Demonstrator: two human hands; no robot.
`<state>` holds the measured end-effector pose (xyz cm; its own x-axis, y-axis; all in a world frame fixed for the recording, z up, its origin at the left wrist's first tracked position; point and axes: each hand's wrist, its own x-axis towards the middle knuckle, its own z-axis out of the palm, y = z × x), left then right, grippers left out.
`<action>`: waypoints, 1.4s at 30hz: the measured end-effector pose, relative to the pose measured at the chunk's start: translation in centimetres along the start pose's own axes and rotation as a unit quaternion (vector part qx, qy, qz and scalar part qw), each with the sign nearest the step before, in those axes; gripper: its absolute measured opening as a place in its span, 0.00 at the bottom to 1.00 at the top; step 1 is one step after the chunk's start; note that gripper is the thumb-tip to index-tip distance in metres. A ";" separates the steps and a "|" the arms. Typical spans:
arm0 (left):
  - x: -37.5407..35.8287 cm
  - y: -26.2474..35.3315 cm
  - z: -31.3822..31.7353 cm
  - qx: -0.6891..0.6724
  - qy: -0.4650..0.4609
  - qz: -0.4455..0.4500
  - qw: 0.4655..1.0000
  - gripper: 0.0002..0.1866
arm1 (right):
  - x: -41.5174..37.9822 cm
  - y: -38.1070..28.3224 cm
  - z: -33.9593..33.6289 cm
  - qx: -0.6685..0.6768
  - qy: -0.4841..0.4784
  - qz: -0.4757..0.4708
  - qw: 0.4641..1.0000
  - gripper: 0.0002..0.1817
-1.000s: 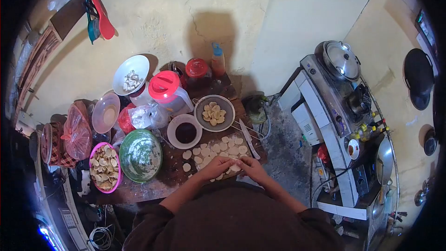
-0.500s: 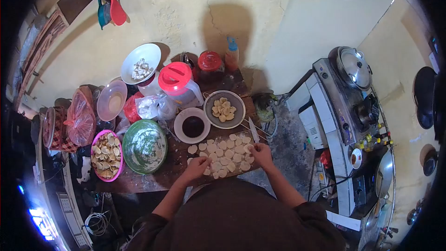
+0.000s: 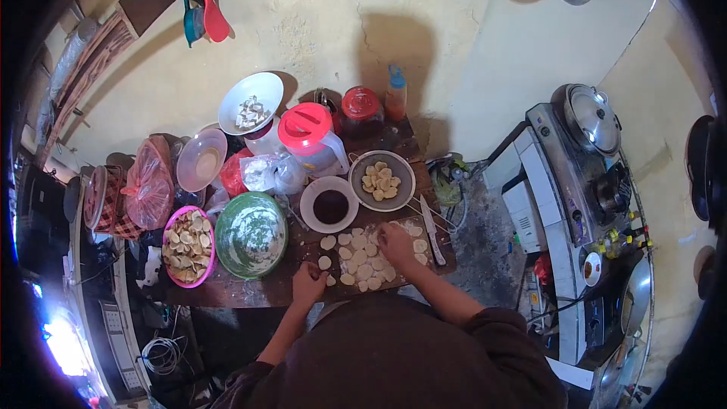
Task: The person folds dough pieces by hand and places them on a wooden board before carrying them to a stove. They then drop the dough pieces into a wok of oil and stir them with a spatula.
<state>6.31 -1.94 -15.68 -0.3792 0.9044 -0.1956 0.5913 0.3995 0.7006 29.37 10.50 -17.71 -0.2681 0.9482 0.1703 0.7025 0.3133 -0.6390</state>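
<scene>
Mostly round, flat, powdery pale discs (image 3: 371, 251)

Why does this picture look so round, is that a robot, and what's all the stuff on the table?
No robot here! These are a person's own bare hands. A camera on the person's head looks forward and down, and its view curves at the edges.

On the wooden table lie pale, flat rounds, perhaps dough. The right hand is at them; the left hand is near the table's front edge. I can't tell whether either is pinching anything.

Beyond the rounds are a sieve with pale pieces inside and a bowl of dark liquid. Further left are a green basin and a pink-rimmed basket full of pieces.
</scene>
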 end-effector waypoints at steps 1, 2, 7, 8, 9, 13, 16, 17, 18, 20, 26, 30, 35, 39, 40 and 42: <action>-0.3 0.6 -0.4 -0.005 -0.005 -0.002 1.000 0.17 | 0.0 -0.1 -0.1 0.001 0.003 0.001 1.000 0.11; -0.4 1.0 -0.6 -0.009 -0.011 -0.003 1.000 0.16 | -0.1 0.0 -0.4 -0.024 0.042 -0.049 0.998 0.11; -0.4 -0.1 -0.5 -0.015 -0.012 0.008 1.000 0.16 | -0.8 -0.1 -2.5 -0.077 0.059 -0.135 0.986 0.08; -0.3 -0.4 -0.3 -0.015 -0.015 0.017 1.000 0.16 | -1.0 0.1 -2.6 -0.076 0.074 -0.136 0.985 0.09; -0.3 -0.3 -0.3 -0.014 -0.016 0.019 1.000 0.16 | -1.1 0.3 -2.6 -0.074 0.089 -0.138 0.984 0.09; -0.5 0.8 -1.4 -0.010 -0.033 -0.012 0.999 0.15 | -3.9 4.3 -3.9 -0.040 0.129 -0.057 0.989 0.14; -0.3 -0.3 -1.0 0.005 -0.024 -0.004 1.000 0.14 | -5.4 5.6 -5.9 -0.170 0.153 0.042 0.973 0.18; -0.2 -0.9 -0.6 0.024 -0.010 0.012 1.000 0.13 | -5.5 6.1 -5.9 -0.216 0.128 0.054 0.967 0.21; -0.1 -0.9 -0.2 0.023 -0.012 0.012 1.000 0.13 | -5.7 6.4 -5.9 -0.260 0.103 0.065 0.958 0.23; 0.2 -1.0 0.0 -0.005 -0.013 -0.010 1.000 0.11 | -5.3 7.0 -5.7 -0.274 0.071 0.073 0.956 0.25; 1.2 -2.0 1.2 -0.015 0.014 0.006 1.000 0.11 | -4.4 6.7 -5.6 -0.282 0.059 0.121 0.950 0.22; 1.6 -2.2 1.5 0.027 0.005 0.019 0.999 0.12 | -4.4 7.4 -5.4 -0.260 0.159 0.100 0.947 0.15; 1.8 -0.3 0.8 0.048 -0.043 0.014 0.998 0.16 | -7.2 5.2 -8.6 0.024 0.155 0.201 0.967 0.10; 2.4 -0.5 0.9 0.080 -0.054 0.024 0.995 0.16 | -11.1 4.4 -6.7 0.147 0.065 0.301 0.940 0.10; 2.6 -0.4 0.9 0.094 -0.058 0.026 0.994 0.16 | -11.9 4.2 -6.2 0.147 0.067 0.301 0.940 0.10; 2.9 -0.5 1.1 0.107 -0.064 0.030 0.992 0.16 | -13.0 3.4 -5.5 0.033 0.145 0.091 0.985 0.13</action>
<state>5.67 0.64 -17.37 -0.2541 0.9335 -0.2529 0.7527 0.3551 0.5544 38.86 -0.49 -17.97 0.0650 0.9662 0.2496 0.6748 0.1417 -0.7243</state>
